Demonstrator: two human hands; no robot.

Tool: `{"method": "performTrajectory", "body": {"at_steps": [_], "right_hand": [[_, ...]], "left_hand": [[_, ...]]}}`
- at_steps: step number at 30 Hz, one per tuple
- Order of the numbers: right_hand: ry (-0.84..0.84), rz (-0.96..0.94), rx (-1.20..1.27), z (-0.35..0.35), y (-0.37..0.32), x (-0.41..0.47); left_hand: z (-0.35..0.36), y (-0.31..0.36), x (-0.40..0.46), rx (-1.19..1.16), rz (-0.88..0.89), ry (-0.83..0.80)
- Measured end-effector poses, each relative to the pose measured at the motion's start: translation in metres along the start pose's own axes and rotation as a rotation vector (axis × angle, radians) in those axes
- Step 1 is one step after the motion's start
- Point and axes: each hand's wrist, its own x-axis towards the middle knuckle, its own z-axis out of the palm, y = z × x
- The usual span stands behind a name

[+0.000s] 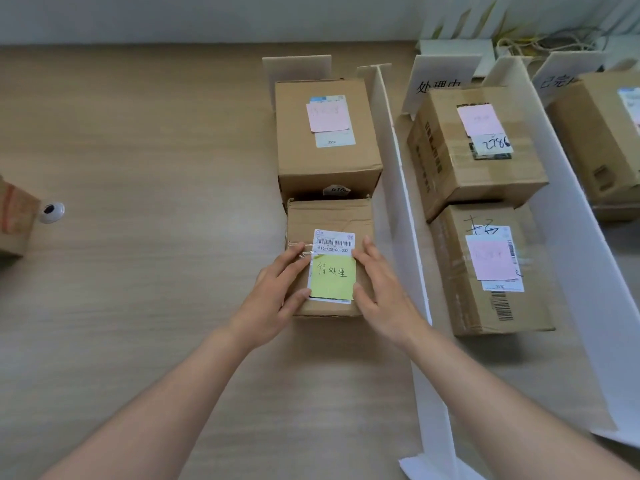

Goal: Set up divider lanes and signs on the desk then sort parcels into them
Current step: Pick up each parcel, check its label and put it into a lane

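Note:
A small cardboard parcel [329, 216] with a barcode label and a green sticky note [333, 277] lies on the wooden desk, left of the first white divider [398, 174]. My left hand [277, 292] rests flat on its left side and my right hand [379, 289] on its right side, fingers spread. Behind it stands a taller parcel [325, 157] with a pink note, in front of a white sign [296, 67]. The middle lane holds two parcels [474, 157] [491, 271] with pink notes. A further parcel [602, 133] sits in the right lane.
A second white divider [561, 209] separates the middle and right lanes. Handwritten signs [440, 81] [564, 72] stand at the lanes' far ends. A cardboard box [14, 216] and a small white round device [51, 212] lie at the desk's left edge. Cables lie at the back right.

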Motion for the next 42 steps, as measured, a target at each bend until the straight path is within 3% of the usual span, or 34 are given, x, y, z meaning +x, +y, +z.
{"method": "performTrajectory", "body": {"at_steps": [7, 13, 20, 31, 42], "right_hand": [[-0.014, -0.006, -0.032, 0.000, 0.002, 0.007], [0.011, 0.128, -0.285, -0.008, -0.026, 0.006], [0.030, -0.047, -0.352, -0.016, -0.096, -0.009], [0.085, -0.372, -0.453, 0.007, -0.244, -0.098], [0.098, -0.535, -0.451, 0.137, -0.400, -0.199]], "left_hand": [[0.001, -0.002, 0.004, 0.019, -0.036, 0.005], [-0.011, 0.025, 0.001, 0.143, -0.173, 0.007], [-0.056, 0.084, -0.034, 0.325, -0.307, 0.121], [-0.142, 0.134, -0.181, 0.435, -0.389, 0.377], [-0.245, 0.115, -0.400, 0.501, -0.510, 0.527]]}}
